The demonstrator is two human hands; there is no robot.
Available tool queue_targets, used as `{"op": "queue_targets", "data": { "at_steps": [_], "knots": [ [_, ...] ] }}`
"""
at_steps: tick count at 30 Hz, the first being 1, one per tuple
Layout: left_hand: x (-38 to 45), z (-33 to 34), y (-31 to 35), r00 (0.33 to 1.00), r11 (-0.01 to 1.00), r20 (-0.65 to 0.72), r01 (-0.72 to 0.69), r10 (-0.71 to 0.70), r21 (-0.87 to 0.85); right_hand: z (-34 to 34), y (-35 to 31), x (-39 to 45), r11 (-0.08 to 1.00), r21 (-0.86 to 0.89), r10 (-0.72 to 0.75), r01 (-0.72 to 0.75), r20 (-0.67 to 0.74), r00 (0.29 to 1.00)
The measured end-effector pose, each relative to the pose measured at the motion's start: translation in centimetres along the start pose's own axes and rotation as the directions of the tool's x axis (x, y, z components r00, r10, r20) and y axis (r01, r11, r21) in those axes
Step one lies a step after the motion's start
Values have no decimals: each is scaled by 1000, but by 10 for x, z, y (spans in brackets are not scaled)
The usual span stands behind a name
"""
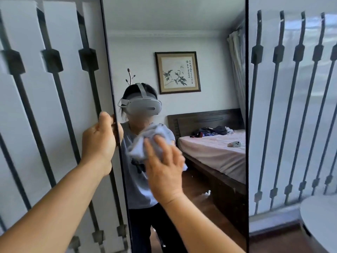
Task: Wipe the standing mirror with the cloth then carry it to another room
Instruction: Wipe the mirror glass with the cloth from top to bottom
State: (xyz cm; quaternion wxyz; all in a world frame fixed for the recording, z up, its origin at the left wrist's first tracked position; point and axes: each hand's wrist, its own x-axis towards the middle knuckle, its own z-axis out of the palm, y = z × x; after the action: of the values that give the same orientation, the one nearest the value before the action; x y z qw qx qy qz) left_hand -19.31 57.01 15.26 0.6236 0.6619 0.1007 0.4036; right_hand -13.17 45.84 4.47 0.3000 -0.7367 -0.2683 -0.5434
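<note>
Wiping is under way at centre frame: the right hand point(164, 167) lies flat, fingers spread, pressing the crumpled pale cloth point(145, 141) onto the glass of the standing mirror point(209, 42), which fills the middle of the frame from top to bottom. Left hand point(99, 141), at centre left, is wrapped round the mirror's dark left edge to brace it. Best bet, I'd say: keep that brace firm, palm pressure even, strokes overlapping and running out to the right edge so nothing streaks.

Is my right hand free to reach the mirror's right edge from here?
Probably yes. The right hand presses the cloth on the glass, and nothing lies between it and the mirror's right edge.
</note>
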Motion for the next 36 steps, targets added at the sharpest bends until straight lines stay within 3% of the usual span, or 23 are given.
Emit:
{"op": "queue_targets", "data": {
  "at_steps": [2, 8, 11, 14, 19, 27, 30, 36],
  "knots": [
    [4, 0, -1, 999, 999, -39, 34, -35, -23, 10, -25, -8, 989, 43, -142, 142, 6, 990],
    [2, -4, -4, 998, 997, 45, 54, -51, -59, 7, -17, -7, 979, 86, -189, 187, 20, 982],
    [-3, -6, -16, 995, 1000, 95, 22, -20, -22, -7, 24, 0, 998, 47, -42, 43, -8, 999],
    [-11, -4, -27, 999, 1000, 38, 6, -5, -29, -27, 65, 2, 991, 66, 125, -120, -72, 990],
    [-15, -3, -36, 1000, 996, -18, -7, 5, -86, -54, 125, 9, 920, 90, 393, -382, -238, 888],
    [-9, -6, -41, 1000, 983, -7, -6, 5, -181, -57, 140, 9, 861, 109, 505, -496, -293, 812],
    [-6, -6, -43, 1000, 979, 24, -11, 16, -203, -49, 113, 1, 905, 75, 421, -418, -284, 861],
    [0, -11, -47, 998, 979, 65, 11, 3, -201, -7, 18, -40, 999, 50, 10, -6, -84, 996]
  ]
}}
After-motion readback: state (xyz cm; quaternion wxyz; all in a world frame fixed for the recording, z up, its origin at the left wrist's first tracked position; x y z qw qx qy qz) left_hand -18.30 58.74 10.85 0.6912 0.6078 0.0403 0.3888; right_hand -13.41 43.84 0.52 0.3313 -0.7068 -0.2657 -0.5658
